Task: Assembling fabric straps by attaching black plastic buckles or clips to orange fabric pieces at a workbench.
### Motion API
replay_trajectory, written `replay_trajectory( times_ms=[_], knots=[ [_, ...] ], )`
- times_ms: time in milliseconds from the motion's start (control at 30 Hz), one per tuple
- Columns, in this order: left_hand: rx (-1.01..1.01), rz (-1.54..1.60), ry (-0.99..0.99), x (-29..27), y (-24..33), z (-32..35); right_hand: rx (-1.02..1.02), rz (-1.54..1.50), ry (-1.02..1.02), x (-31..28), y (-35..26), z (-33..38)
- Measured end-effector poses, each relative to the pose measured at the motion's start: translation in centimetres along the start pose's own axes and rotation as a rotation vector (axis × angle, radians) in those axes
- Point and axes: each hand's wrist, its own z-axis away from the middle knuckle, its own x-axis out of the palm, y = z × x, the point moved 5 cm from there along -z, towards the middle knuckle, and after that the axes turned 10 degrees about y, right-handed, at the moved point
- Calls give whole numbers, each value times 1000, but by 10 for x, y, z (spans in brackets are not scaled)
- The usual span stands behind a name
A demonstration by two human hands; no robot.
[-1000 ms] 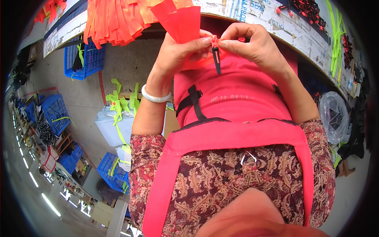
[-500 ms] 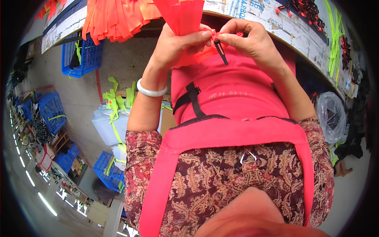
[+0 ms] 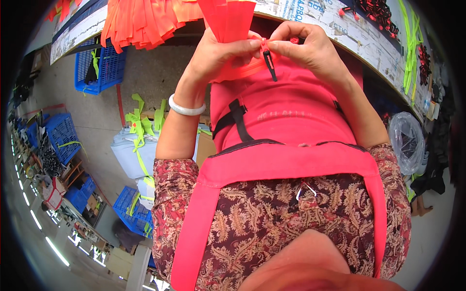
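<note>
A bright orange zipper strip (image 3: 227,22) is gripped between the closed fingers and thumb of my left hand (image 3: 208,58). It rises above the hand, and more orange strip hangs below toward my red apron (image 3: 291,106). My right hand (image 3: 313,53) is closed in a pinch, thumb against forefinger, on a small red zipper slider with a black pull (image 3: 269,65) dangling from it. Both thumb tips nearly meet at the slider, where the strip's end is partly hidden by fingers. Another small red piece (image 3: 294,40) shows by my right hand's curled fingers.
A worktable (image 3: 340,34) runs along the far side, with a stack of orange strips (image 3: 145,22) draped over its edge. Dark red-and-black sliders (image 3: 381,17) and yellow-green strips (image 3: 411,48) lie at its right. Blue crates (image 3: 99,68) and a wrapped bundle (image 3: 128,155) stand at left.
The orange strip has shifted slightly to the right above my left hand. The black pull hangs a bit straighter down. Both hands keep their hold in nearly the same place.
</note>
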Motion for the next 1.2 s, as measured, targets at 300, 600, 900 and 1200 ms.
replay_trajectory(
  times_ms=[300,600,900,1200],
  knots=[
    [266,18,166,10,-2,5,-265,-51,356,5,2,2],
    [468,-190,172,7,4,16,-499,155,228,15,-22,7],
    [483,-96,167,6,-8,14,-522,194,252,19,-24,10],
    [434,-225,51,2,-12,10,-462,119,222,21,-17,9]
  ],
)
